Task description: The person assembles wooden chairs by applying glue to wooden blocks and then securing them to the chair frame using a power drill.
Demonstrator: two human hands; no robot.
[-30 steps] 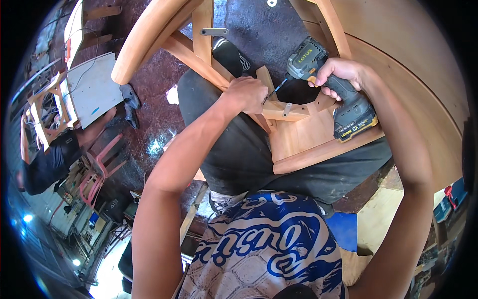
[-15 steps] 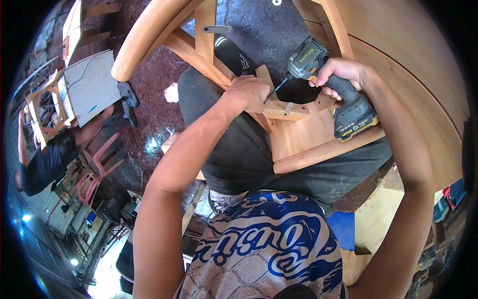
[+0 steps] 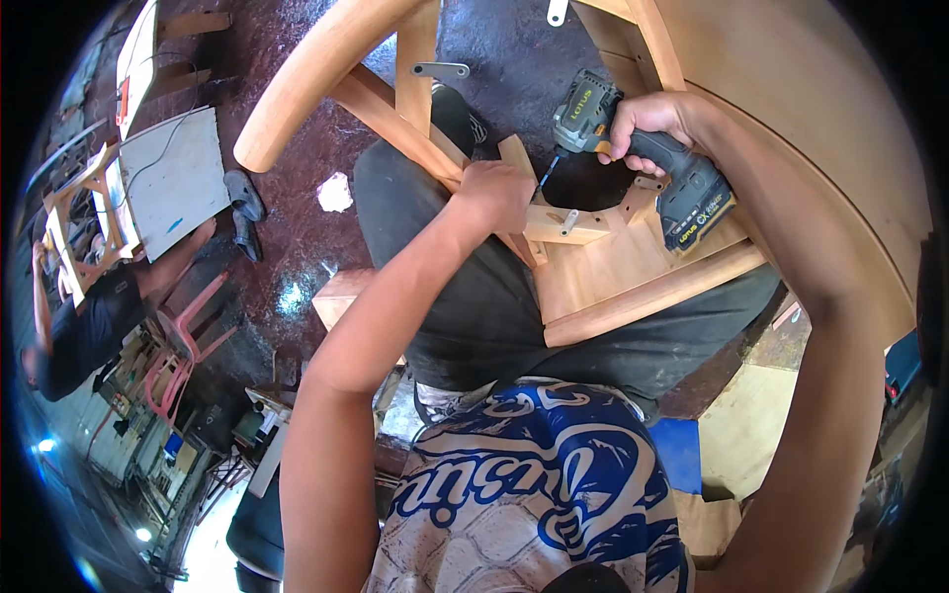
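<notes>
Far left: co-worker in dark clothes [image 3: 94, 321] beside a light wooden frame [image 3: 51, 247]. Pale board [image 3: 178, 183] to its right; pink chair [image 3: 183, 336] lower down; dark slippers [image 3: 244, 198] at the board's right edge. White scrap [image 3: 335, 193] on the dark red floor [image 3: 297, 232].

Next, a thick curved rail [image 3: 306, 94], long axis rising from lower left to upper right. Metal plate [image 3: 440, 70] on the wooden strip beside it.

Left hand [image 3: 497, 193]: back up, fingers curled; fingertips hidden, so what they clamp on cannot be told. It covers part of the wood beneath.

Drill [image 3: 583, 111] held above the wooden assembly [image 3: 603, 277] on the person's lap. Bit [image 3: 549, 175] slants down-left, its tip just beside the left hand; contact cannot be told. Drill handle runs down-right to the battery [image 3: 695, 212]. Below the drill's head, a dark gap among the wooden parts; inside too dark to read.

Right hand [image 3: 649, 128]: clamped round the drill's handle.

Far right: broad curved wooden panel [image 3: 830, 158] beyond the right forearm.
</notes>
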